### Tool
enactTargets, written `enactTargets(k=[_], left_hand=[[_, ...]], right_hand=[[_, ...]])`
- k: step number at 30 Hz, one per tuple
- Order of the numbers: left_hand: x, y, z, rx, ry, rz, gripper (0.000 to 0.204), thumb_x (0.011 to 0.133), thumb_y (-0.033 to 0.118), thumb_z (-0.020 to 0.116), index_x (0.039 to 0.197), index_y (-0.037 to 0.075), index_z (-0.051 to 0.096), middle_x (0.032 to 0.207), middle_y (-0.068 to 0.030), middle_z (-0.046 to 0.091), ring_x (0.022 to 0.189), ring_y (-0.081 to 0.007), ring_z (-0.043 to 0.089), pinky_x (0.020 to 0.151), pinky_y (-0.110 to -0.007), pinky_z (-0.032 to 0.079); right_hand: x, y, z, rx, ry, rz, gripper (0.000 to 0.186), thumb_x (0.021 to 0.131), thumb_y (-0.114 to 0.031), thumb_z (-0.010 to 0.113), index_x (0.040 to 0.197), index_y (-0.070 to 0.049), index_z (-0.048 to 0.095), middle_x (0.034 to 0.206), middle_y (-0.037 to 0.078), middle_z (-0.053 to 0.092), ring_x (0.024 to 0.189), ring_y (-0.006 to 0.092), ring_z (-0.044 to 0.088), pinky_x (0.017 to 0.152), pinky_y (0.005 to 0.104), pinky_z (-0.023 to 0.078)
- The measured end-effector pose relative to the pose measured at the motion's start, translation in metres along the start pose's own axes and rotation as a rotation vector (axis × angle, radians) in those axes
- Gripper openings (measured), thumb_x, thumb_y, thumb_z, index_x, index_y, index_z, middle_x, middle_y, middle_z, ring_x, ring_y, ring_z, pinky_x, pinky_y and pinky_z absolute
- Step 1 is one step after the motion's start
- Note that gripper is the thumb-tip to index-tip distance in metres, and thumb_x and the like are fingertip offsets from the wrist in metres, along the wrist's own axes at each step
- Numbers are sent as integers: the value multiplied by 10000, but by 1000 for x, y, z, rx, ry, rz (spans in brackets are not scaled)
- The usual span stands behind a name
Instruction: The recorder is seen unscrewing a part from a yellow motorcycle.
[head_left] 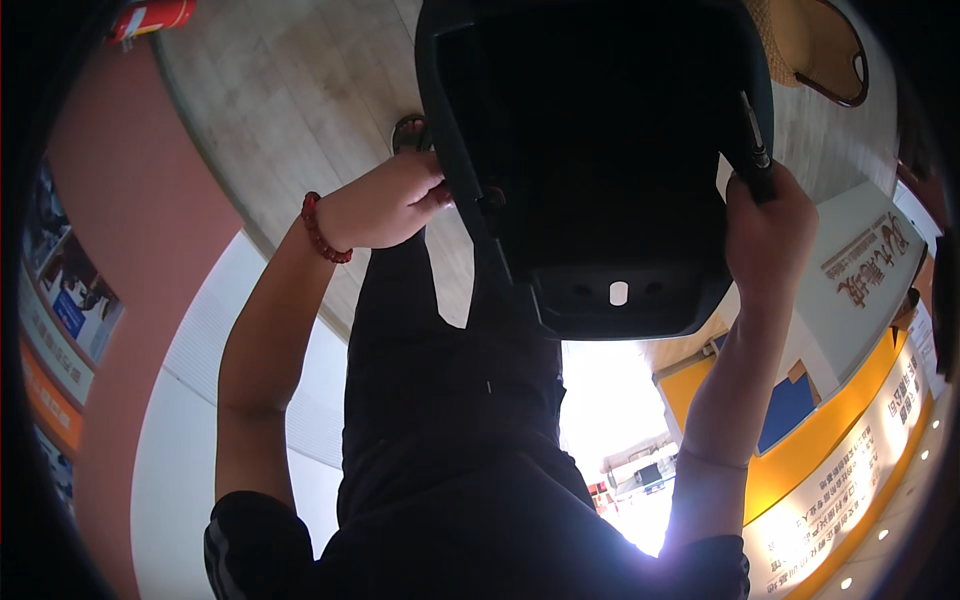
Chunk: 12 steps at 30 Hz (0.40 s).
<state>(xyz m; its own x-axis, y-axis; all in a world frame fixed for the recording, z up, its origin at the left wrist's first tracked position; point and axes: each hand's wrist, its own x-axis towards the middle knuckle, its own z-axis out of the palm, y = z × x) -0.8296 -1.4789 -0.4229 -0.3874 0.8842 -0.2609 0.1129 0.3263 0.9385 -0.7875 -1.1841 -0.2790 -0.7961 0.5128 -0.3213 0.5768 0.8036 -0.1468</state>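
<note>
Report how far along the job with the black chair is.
Done: the black chair is off the wooden floor, lifted in front of the person. In hand: the left hand grips its left edge, and the right hand grips the right edge together with a dark pen-like tool. Left: the chair has not been set down anywhere.
</note>
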Motion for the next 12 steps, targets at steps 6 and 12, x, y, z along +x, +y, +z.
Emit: enactTargets(k=[6,12], left_hand=[[7,10,-13,-195,-326,-161,292,944,113,455,1229,49,453,871,-99,619,829,-252,606,780,-340,470],[6,15,-12,-229,-393,-316,405,960,149,426,1357,126,350,941,-145,621,887,-218,607,836,-337,454]], right_hand=[[4,2,0,-5,55,13,235,766,-149,578,918,11,659,674,170,618,628,251,620,628,336,456],[4,5,-1,9,64,27,256,751,-174,588,928,-3,663,650,165,608,599,239,602,616,332,451]])
